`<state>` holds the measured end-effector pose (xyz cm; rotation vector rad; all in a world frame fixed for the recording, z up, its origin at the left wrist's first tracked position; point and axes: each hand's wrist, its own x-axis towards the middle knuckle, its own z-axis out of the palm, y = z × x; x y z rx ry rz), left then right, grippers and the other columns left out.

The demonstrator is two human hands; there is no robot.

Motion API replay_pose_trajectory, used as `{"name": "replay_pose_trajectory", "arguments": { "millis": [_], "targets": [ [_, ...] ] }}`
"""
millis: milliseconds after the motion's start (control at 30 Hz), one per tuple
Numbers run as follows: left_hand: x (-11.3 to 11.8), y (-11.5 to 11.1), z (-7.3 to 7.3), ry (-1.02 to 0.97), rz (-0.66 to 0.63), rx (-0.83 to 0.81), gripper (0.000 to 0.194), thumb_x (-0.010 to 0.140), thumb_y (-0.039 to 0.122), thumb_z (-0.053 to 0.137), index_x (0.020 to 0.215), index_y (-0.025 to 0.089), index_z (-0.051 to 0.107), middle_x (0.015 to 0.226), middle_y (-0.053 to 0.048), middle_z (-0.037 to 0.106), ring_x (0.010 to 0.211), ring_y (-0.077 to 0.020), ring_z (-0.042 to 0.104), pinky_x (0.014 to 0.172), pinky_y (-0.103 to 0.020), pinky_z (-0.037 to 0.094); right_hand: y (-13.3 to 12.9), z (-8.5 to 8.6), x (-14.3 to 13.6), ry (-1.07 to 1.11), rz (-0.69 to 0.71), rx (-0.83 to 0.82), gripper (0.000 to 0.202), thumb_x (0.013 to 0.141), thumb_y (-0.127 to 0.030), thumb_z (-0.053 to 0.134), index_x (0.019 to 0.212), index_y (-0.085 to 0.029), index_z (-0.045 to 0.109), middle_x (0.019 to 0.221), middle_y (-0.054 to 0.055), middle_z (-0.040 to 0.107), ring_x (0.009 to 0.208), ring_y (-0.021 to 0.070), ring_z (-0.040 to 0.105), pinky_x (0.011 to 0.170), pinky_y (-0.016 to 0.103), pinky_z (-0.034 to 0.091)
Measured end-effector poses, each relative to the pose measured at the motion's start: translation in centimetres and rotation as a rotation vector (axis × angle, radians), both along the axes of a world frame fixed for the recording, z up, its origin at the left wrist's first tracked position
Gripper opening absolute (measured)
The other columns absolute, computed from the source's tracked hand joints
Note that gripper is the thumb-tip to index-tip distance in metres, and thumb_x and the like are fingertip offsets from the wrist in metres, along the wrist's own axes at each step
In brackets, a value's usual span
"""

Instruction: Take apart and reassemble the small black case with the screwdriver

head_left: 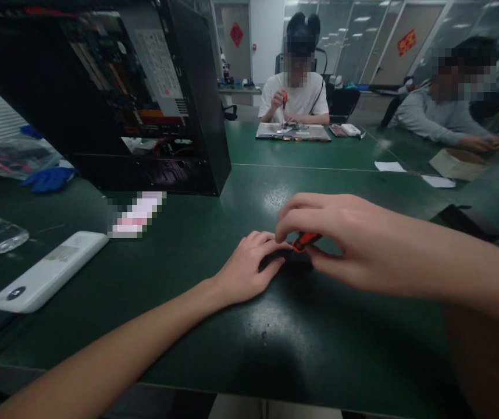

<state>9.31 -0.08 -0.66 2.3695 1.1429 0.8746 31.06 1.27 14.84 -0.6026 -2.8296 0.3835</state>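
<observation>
A red-and-black tool (304, 240) is lying near the middle of the table (319, 349), pinched by the right hand (337, 238) between fingers and thumb. The left hand (249, 270) is lying flat on a small dark part (291, 260) just below it. A white remote (49, 270) is sitting toward the left edge, and an open computer case (114, 93) is standing toward the far left.

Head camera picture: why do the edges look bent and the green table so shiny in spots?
In the head view, the wide lens bows the open black computer case and stretches the right hand. Overhead lights leave pale glare patches on the dark green table, and the left hand casts a soft shadow. The far room looks softer.
</observation>
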Motion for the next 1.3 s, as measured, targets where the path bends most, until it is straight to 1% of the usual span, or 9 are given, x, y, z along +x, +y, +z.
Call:
{"name": "replay_pose_trajectory", "arguments": {
  "millis": [133, 333, 567, 633, 767, 900, 1000, 1200, 1300],
  "targets": [
    [-0.1, 0.1, -0.1, 0.009, 0.012, 0.004, 0.026, 0.102, 0.025, 0.06, 0.127, 0.026, 0.068, 0.131, -0.006, 0.068, 0.12, -0.0276, 0.059, 0.107, -0.048, 0.047, 0.3, -0.4, -0.1, -0.074, -0.215, 0.174, 0.019, 0.1, -0.037, 0.062, 0.101, -0.019, 0.066, 0.091, 0.006, 0.068, 0.078, 0.0181, 0.061, 0.065, 0.03, 0.04],
    [0.0, 0.1, 0.1, 0.0, -0.001, -0.015, 0.028, 0.103, 0.025, 0.058, 0.13, 0.025, 0.068, 0.13, -0.006, 0.068, 0.118, -0.0257, 0.059, 0.105, -0.045, 0.048, 0.8, -0.8, 0.3, -0.153, -0.404, 0.36, 0.024, 0.099, -0.038, 0.06, 0.088, -0.019, 0.068, 0.068, 0.005, 0.063, 0.057, 0.0163, 0.055, 0.056, 0.031, 0.029],
    [0.0, 0.1, -0.2, -0.003, 0.017, -0.002, 0.028, 0.103, 0.026, 0.058, 0.129, 0.026, 0.067, 0.13, -0.006, 0.068, 0.12, -0.0268, 0.059, 0.106, -0.045, 0.048, 0.2, -0.2, 1.5, -0.126, -0.132, 0.185, 0.018, 0.092, -0.023, 0.062, 0.109, -0.022, 0.064, 0.099, 0.006, 0.071, 0.079, 0.0182, 0.063, 0.062, 0.029, 0.037],
    [0.0, 0.1, -0.1, -0.004, 0.011, -0.001, 0.027, 0.103, 0.026, 0.058, 0.129, 0.026, 0.067, 0.129, -0.006, 0.068, 0.119, -0.0266, 0.06, 0.106, -0.045, 0.048, 0.1, -0.3, 1.4, -0.13, -0.165, 0.201, 0.015, 0.095, -0.031, 0.062, 0.107, -0.022, 0.063, 0.096, 0.006, 0.071, 0.074, 0.0179, 0.061, 0.06, 0.029, 0.034],
    [0.0, 0.1, 0.0, 0.008, 0.005, -0.011, 0.027, 0.103, 0.026, 0.059, 0.128, 0.026, 0.068, 0.13, -0.006, 0.068, 0.118, -0.0266, 0.06, 0.106, -0.046, 0.048, 0.5, -0.8, 1.0, -0.159, -0.341, 0.34, 0.035, 0.101, -0.054, 0.056, 0.103, -0.021, 0.064, 0.08, 0.006, 0.067, 0.058, 0.0166, 0.052, 0.055, 0.031, 0.024],
    [0.0, 0.0, 0.3, 0.014, 0.006, -0.023, 0.027, 0.103, 0.025, 0.058, 0.129, 0.025, 0.067, 0.131, -0.007, 0.067, 0.119, -0.0263, 0.058, 0.106, -0.046, 0.047, 0.6, -0.7, 0.9, -0.138, -0.265, 0.274, 0.018, 0.1, -0.032, 0.057, 0.111, -0.02, 0.064, 0.088, 0.006, 0.069, 0.07, 0.0187, 0.059, 0.06, 0.031, 0.03],
    [0.0, 0.0, 0.3, 0.008, 0.009, -0.022, 0.026, 0.103, 0.025, 0.058, 0.127, 0.024, 0.068, 0.13, -0.007, 0.067, 0.119, -0.0263, 0.058, 0.106, -0.046, 0.048, 0.3, -0.5, 1.1, -0.082, -0.148, 0.178, 0.023, 0.095, -0.023, 0.061, 0.117, -0.021, 0.062, 0.1, 0.006, 0.071, 0.08, 0.0187, 0.062, 0.064, 0.029, 0.036],
    [-0.1, -0.1, -0.1, 0.014, 0.02, -0.028, 0.034, 0.103, 0.027, 0.058, 0.137, 0.024, 0.061, 0.134, -0.008, 0.067, 0.12, -0.0278, 0.058, 0.105, -0.047, 0.048, 0.4, -1.1, 0.9, -0.105, -0.353, 0.339, 0.025, 0.097, -0.045, 0.064, 0.099, -0.02, 0.065, 0.076, 0.004, 0.065, 0.06, 0.0174, 0.056, 0.055, 0.031, 0.028],
    [-0.1, 0.0, -0.2, 0.014, 0.039, -0.03, 0.038, 0.102, 0.028, 0.06, 0.14, 0.023, 0.058, 0.137, -0.009, 0.066, 0.123, -0.0289, 0.058, 0.107, -0.049, 0.047, 0.4, -1.0, 0.8, -0.102, -0.328, 0.323, 0.017, 0.096, -0.037, 0.062, 0.1, -0.021, 0.066, 0.076, 0.004, 0.066, 0.063, 0.018, 0.059, 0.056, 0.031, 0.03]
  ]
}}
